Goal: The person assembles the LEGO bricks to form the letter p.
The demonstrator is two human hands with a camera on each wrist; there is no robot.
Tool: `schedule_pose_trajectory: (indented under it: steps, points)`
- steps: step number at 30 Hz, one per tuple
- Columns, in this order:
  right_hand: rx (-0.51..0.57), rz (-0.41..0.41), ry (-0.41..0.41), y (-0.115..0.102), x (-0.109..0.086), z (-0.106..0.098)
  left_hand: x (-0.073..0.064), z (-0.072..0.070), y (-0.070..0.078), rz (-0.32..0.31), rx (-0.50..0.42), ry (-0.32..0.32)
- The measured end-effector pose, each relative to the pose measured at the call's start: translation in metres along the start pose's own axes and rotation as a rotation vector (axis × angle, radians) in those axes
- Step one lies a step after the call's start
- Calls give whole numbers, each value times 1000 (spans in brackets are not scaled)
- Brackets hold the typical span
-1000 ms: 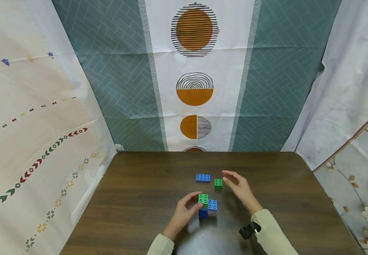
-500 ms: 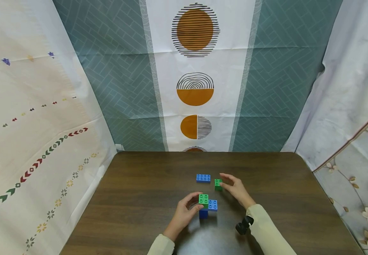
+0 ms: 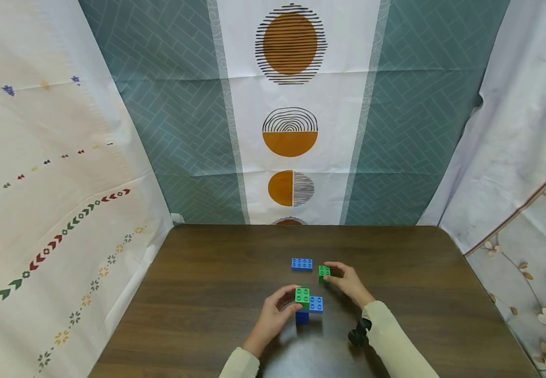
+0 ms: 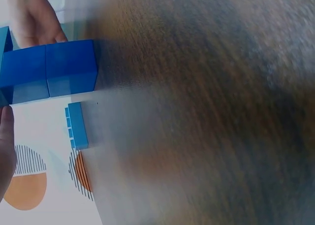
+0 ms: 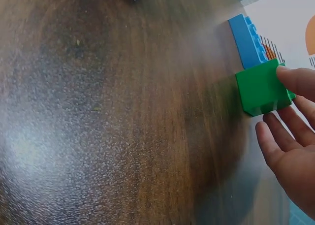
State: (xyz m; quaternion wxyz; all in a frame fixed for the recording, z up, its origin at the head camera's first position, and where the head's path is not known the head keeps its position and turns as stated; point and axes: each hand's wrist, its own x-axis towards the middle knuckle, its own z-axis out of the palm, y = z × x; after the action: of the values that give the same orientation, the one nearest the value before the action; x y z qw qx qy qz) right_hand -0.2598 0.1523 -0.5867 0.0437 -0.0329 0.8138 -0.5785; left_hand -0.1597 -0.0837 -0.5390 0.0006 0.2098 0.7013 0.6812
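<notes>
In the head view my left hand (image 3: 273,317) holds a stack of toy building bricks, thumb at the near side and fingers behind. A green four-stud brick (image 3: 302,295) tops the stack; a blue brick (image 3: 316,304) juts out right beneath it. Two darker blue bricks (image 4: 71,67) form the lower part in the left wrist view, where the green top is out of sight. My right hand (image 3: 348,282) pinches a second green brick (image 5: 263,87) farther back, its thumb on one face. The fingers beyond that brick are partly hidden in the right wrist view.
A blue eight-stud brick (image 3: 302,264) lies just left of the right hand's green brick. The brown wooden table (image 3: 207,294) ends at a patterned cloth (image 3: 296,199) behind. A black wrist device (image 3: 359,332) hangs under the right sleeve, close over the table.
My right hand has moved left and slightly nearer, from beside the loose green brick to pinching it. The left hand and its stack have stayed almost in place.
</notes>
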Motion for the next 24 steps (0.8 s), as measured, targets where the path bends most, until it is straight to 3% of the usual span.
schedule_pose_trajectory:
  steps: [8, 13, 18, 24]
  points:
    - [-3, 7, 29, -1, 0, 1, 1, 0, -26, -13, -2, 19]
    - [14, -13, 45, 1, 0, 1, 0, 0, -29, 2, 12, 24]
    - [-5, -19, 47, 1, -2, 0, 0, 1, -25, 18, 19, 23]
    - [6, -10, 39, -5, -6, -4, 0, 2, -3, -1, 9, 20]
